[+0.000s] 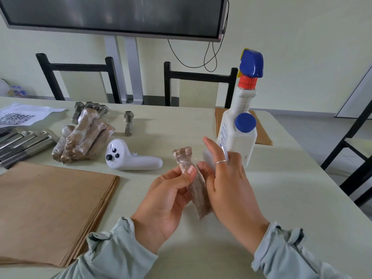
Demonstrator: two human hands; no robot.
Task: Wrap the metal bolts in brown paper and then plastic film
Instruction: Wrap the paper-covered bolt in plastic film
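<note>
Up off the table (261, 198), between both hands, sits the bolt (193, 178), already in brown paper with clear film over it. The left hand (167, 200) pinches it near the middle, thumb on top and fingers curled beneath, which looks meant to keep it steady and tilted so its far end is free. The right hand (225, 178) lies flat along its other side, fingers straight and raised, a ring showing; that open palm seems to be smoothing the film down or drawing its loose edge tight rather than gripping.

A pile of wrapped bolts (84, 135) lies off to the left, likely kept there as the finished lot, with bare bolts (128, 122) just behind and more at the left edge. The paper stack (50, 202) sits near the left arm, handy for the next one. A white controller (128, 158) rests between pile and hands, and a spray bottle (239, 121) stands just behind the right hand.

Hard to read: the film is nearly invisible, so where it ends or whether a roll feeds it cannot be told. Something pale behind the right fingers is blurred. The bolt's metal is wholly covered, and the bolts at the left edge are cut off.
</note>
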